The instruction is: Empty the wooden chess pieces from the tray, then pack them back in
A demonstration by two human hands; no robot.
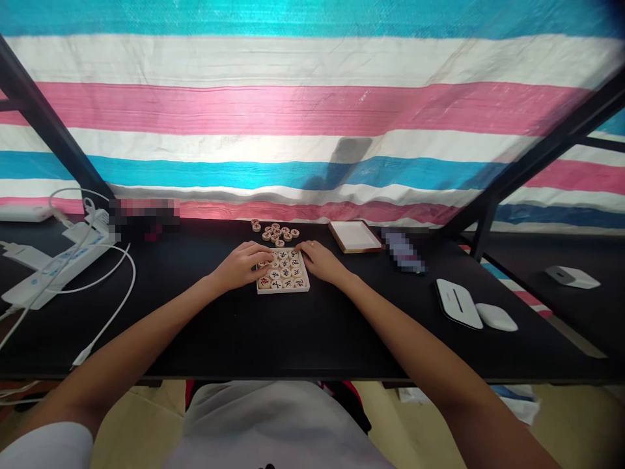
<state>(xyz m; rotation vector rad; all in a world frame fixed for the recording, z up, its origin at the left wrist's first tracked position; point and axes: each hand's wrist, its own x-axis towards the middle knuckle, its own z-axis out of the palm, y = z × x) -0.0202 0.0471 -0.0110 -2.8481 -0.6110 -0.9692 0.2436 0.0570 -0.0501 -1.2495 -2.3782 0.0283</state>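
Note:
A small wooden box (283, 288) holding several round chess pieces with red and black characters lies on the black table (293, 332). My left hand (241, 264) rests on the box's left edge, fingers curled over the pieces there. My right hand (319, 259) touches the box's upper right corner, fingers bent and close together. Whether either hand holds a piece is hidden. A loose pile of several more pieces (274, 232) lies just behind the box.
The box's lid (355, 236) lies upturned to the right. A white power strip with cables (63, 260) sits at the left. Two white devices (476, 307) lie at the right, another (571, 277) on a neighbouring table. A striped tarp hangs behind.

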